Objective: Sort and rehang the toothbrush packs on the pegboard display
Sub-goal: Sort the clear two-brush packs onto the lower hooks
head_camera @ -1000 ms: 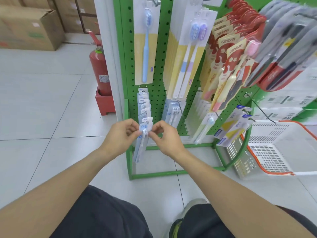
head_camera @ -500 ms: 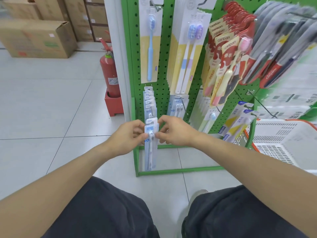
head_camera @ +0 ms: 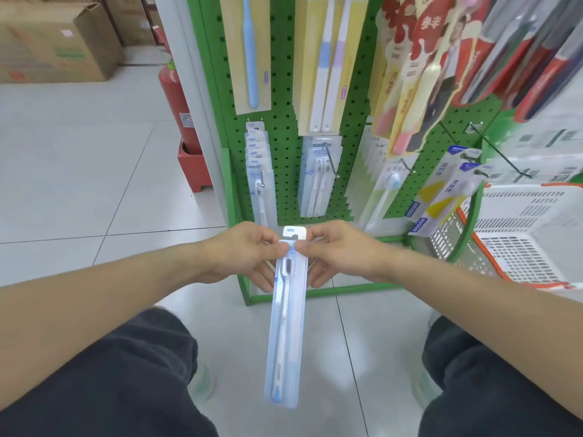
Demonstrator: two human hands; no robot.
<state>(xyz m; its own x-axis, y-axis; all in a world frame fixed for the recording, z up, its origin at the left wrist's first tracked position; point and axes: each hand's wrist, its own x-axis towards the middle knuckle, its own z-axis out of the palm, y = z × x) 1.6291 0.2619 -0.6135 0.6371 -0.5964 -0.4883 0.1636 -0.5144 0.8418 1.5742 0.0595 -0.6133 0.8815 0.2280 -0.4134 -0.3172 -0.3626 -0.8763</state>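
Observation:
A long clear toothbrush pack (head_camera: 285, 326) with a white and blue brush hangs down between my knees. My left hand (head_camera: 243, 253) pinches its top left corner and my right hand (head_camera: 337, 252) pinches the top right, just under the white "NEW" hang tab. The pack is off the green pegboard (head_camera: 284, 89), held a little in front of its base. On the lower left hook (head_camera: 261, 181) hangs a row of several matching packs (head_camera: 257, 159). A second clear pack (head_camera: 320, 175) hangs on the hook to its right.
Yellow, red and grey toothbrush packs hang higher and to the right on the board. A white plastic basket (head_camera: 530, 234) with an orange rim stands at the right. A red fire extinguisher (head_camera: 178, 99) and cardboard boxes (head_camera: 53, 39) are at the left on the tiled floor.
Both hands have drawn the pack back from the lower left hook toward me. The camera has moved closer and tilted down, so the pack now hangs free over the floor.

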